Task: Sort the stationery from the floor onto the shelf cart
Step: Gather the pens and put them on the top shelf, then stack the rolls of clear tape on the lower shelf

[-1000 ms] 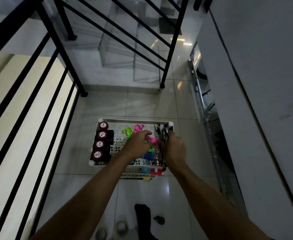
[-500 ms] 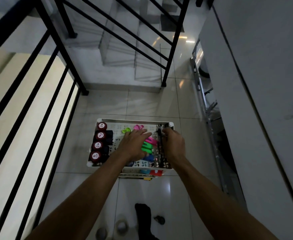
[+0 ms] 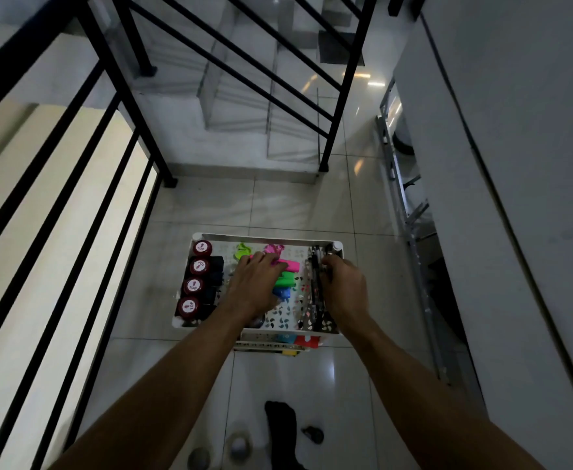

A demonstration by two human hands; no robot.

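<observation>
Floor: glossy pale tiled floor (image 3: pixel 295 205) at the foot of a white staircase, black metal railings (image 3: pixel 115 137) on the left and across the top, grey wall on the right.
Cart: white perforated shelf cart (image 3: pixel 268 237) stands on the tiles; its top tray is seen from above, with a lower tier showing at the near edge.
Left column of tray: four round dark-red caps marked "TOP" (image 3: pixel 197 266) in a row along the left side, on dark bodies.
Middle of tray: pink highlighter (image 3: pixel 290 265), green highlighter (image 3: pixel 286 279) and blue highlighter (image 3: pixel 283 293) lie side by side; a yellow-green clip (image 3: pixel 242 249) and a pink clip (image 3: pixel 274 248) sit near the far rim.
Right strip of tray: bundle of dark pens (image 3: pixel 316 283) lying lengthwise along the right side.
Left hand: left hand (image 3: pixel 256 283) is palm down over the highlighters, fingers curled onto the pink one — whether it actually grips it I cannot tell.
Right hand: right hand (image 3: pixel 344 290) is over the right edge of the tray, fingers curled beside the dark pens and touching them — grasp itself hidden.
Lower tier: red, yellow and light-blue items partly visible, too covered to identify.
Near floor: a black sock-like cloth (image 3: pixel 281 432) and a few small dark and pale round objects lie below the cart, blurred.
</observation>
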